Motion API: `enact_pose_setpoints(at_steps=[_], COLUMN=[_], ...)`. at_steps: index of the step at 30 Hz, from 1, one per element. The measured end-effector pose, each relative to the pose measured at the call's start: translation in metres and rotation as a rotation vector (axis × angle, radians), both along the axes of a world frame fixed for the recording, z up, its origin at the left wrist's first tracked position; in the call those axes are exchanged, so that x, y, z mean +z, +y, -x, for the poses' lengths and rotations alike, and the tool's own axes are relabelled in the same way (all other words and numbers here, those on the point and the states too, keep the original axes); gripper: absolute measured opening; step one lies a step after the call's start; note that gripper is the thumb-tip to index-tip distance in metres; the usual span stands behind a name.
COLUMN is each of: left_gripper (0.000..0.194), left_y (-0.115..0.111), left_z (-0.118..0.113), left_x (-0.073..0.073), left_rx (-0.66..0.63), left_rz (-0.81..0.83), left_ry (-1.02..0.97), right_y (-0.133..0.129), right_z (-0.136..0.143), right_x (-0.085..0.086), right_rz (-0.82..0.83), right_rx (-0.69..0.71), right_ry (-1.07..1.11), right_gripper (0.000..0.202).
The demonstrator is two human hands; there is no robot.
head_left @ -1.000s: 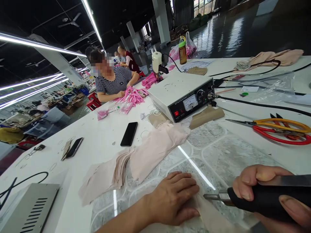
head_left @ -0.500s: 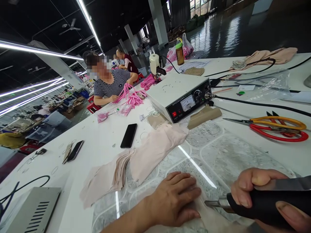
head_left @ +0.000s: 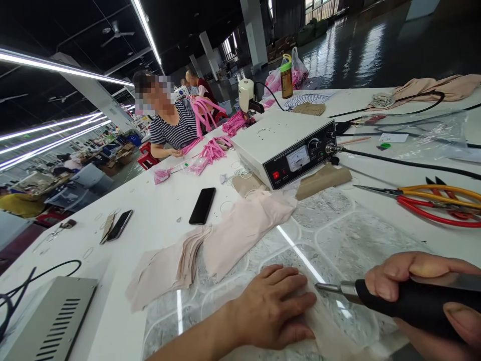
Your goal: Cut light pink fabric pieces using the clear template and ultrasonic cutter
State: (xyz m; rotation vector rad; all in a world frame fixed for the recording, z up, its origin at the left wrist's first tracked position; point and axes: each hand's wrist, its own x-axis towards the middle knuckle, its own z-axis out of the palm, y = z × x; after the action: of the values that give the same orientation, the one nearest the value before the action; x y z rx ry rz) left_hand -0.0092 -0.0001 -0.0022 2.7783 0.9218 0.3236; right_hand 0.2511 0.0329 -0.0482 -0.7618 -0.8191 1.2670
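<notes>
My left hand (head_left: 276, 308) lies flat, fingers spread, on a pale beige fabric piece (head_left: 325, 326) near the bottom centre. My right hand (head_left: 417, 291) is wrapped round a black-handled tool (head_left: 409, 300) with a thin metal tip. The tip points left, close to my left fingertips, at the fabric's upper edge; whether it touches the cloth I cannot tell. Under the fabric is a clear, patterned sheet (head_left: 361, 240). Beyond my left hand lie a stack of beige pieces (head_left: 169, 260) and a crumpled beige piece (head_left: 248, 225).
A control box (head_left: 289, 150) with a lit red switch stands behind the fabric. Scissors (head_left: 439, 195) lie at the right, a phone (head_left: 202, 205) left of centre. A grey vented box (head_left: 56, 316) is at lower left. Across the table, a person in stripes (head_left: 176, 125) handles pink strips.
The tool in my right hand has tilted, its tip now nearer the fabric's upper edge. The person opposite has raised pink strips higher. The view has shifted slightly.
</notes>
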Motion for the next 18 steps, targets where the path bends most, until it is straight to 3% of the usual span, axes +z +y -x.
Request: enact_pose_setpoints(at_steps=[5, 18], left_gripper=[0.051, 0.052], left_y=[-0.001, 0.0], left_z=[-0.002, -0.002], left_x=[0.001, 0.002], left_rx=[0.012, -0.003], left_rz=[0.003, -0.005], left_ry=[-0.02, 0.017], right_y=[-0.007, -0.008], right_z=[0.019, 0.032], right_x=[0.015, 0.035], right_rz=[-0.015, -0.162], right_rx=[-0.018, -0.002], right_ry=[-0.005, -0.101], right_gripper=[0.036, 0.015])
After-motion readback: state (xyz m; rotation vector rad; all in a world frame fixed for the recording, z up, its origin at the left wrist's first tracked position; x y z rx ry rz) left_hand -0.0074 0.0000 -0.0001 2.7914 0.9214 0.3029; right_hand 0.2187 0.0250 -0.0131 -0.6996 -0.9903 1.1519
